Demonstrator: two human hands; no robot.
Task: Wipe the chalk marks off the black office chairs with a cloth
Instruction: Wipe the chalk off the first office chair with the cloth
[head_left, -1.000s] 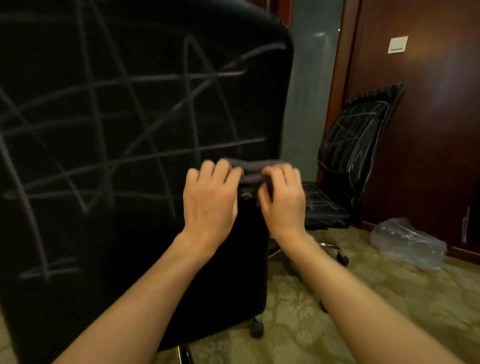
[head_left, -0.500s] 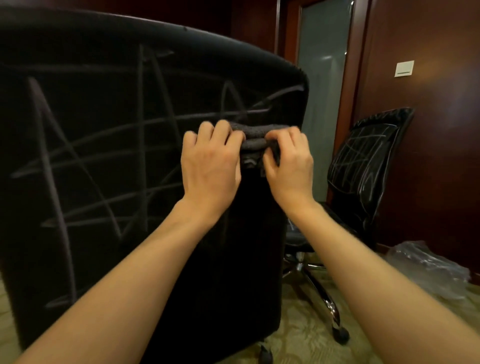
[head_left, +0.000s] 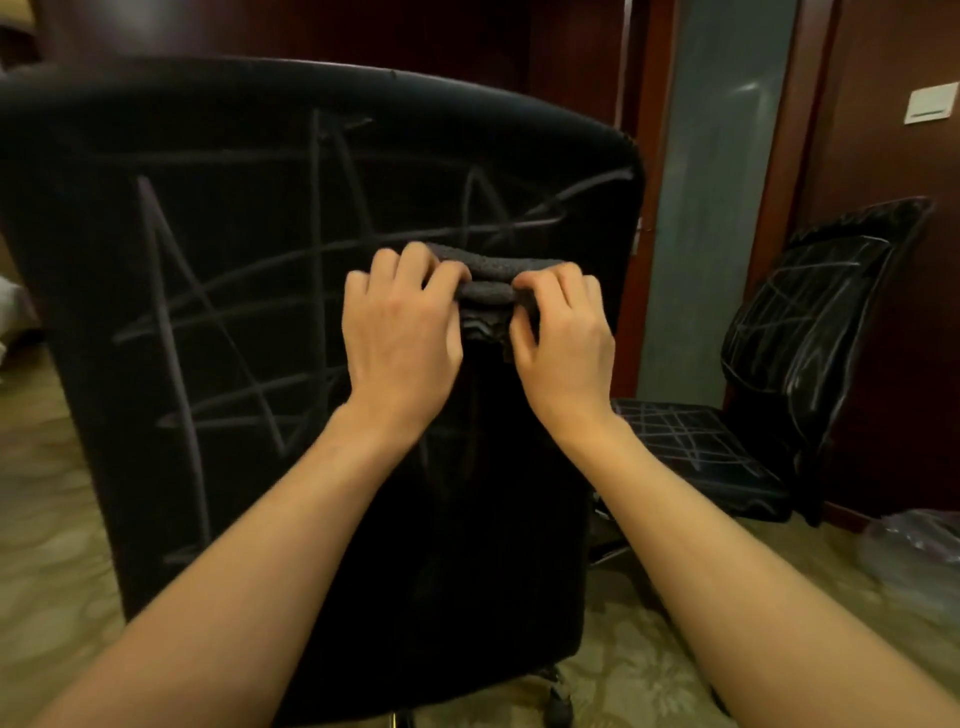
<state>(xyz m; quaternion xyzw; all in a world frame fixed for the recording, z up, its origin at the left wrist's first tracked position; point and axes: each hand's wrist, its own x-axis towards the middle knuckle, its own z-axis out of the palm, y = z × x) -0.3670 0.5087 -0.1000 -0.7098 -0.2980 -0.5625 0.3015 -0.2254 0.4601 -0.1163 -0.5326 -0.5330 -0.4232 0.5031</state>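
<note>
Left hand (head_left: 400, 338) and right hand (head_left: 563, 345) grip the cloth (head_left: 493, 283).

Cloth (head_left: 493, 291): between the fingers (head_left: 415, 267) of the left hand (head_left: 400, 338) and those of the right hand (head_left: 563, 338), against the chair back (head_left: 234, 260).
Chalk marks (head_left: 218, 312): on the chair back, left of and above the fingers.
Second chair (head_left: 789, 374): right of the fingers, farther back, beside the wall (head_left: 883, 156).
Plastic bag (head_left: 914, 551): on the floor (head_left: 623, 670), low right, before the second chair.
Wall switch (head_left: 931, 103): on the wall, high right.
</note>
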